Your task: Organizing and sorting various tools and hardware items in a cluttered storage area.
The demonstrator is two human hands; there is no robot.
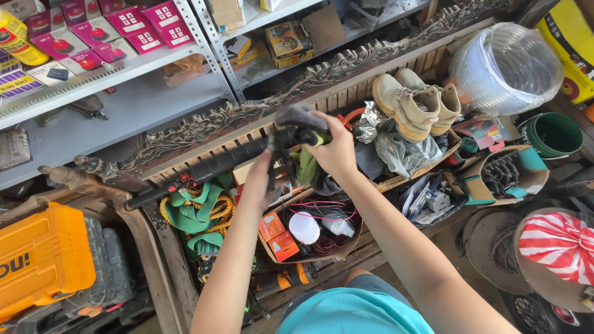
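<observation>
My right hand [337, 148] grips a bundle of grey, black and green fabric, perhaps work gloves [302, 133], held up over a cluttered wooden bin. My left hand [260, 182] reaches up beside it, fingers on a dark item hanging under the bundle; what exactly it grips is hard to make out. Below both hands sits a cardboard box [272, 250] with orange packets [277, 235], a white bulb-like item [304, 227] and red wires.
A pair of tan boots [413, 102] and crumpled foil lie to the right. Green straps with yellow rope [198, 213] lie left. An orange tool case [43, 260] sits lower left. Metal shelves [111, 80] hold pink boxes. A coil of clear hose [506, 68] and a green bucket [552, 135] stand right.
</observation>
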